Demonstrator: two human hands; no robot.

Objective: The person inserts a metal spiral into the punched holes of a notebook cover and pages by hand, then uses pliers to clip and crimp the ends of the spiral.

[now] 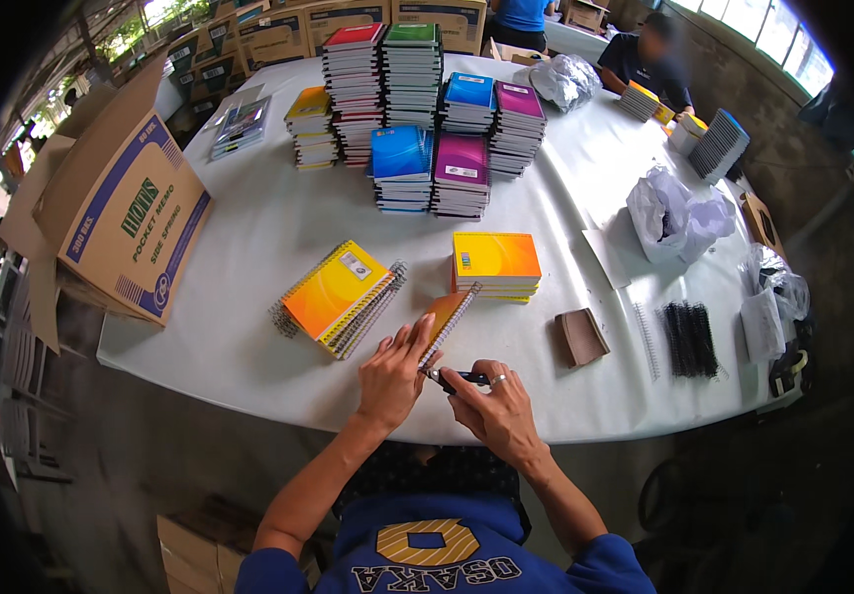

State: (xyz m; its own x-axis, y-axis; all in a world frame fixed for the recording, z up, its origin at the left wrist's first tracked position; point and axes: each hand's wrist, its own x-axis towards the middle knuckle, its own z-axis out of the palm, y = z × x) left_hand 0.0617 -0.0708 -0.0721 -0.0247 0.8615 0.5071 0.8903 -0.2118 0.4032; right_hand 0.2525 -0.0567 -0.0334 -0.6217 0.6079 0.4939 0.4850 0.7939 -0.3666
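Both hands at table edge: left hand [392, 376] flat on orange spiral notebook [445, 319], right hand [494, 406] clamped on black tool [461, 377] beside it.

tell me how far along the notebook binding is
Done: bound stacks at the table's far side, yellow pile and yellow notebooks nearer. In hand: left hand steadies an orange notebook; right hand works a dark tool at its spiral. Left: loose black coils.

Blue short-sleeved shirt, gold-white lettering; silver ring [497, 379] on right hand [494, 408].
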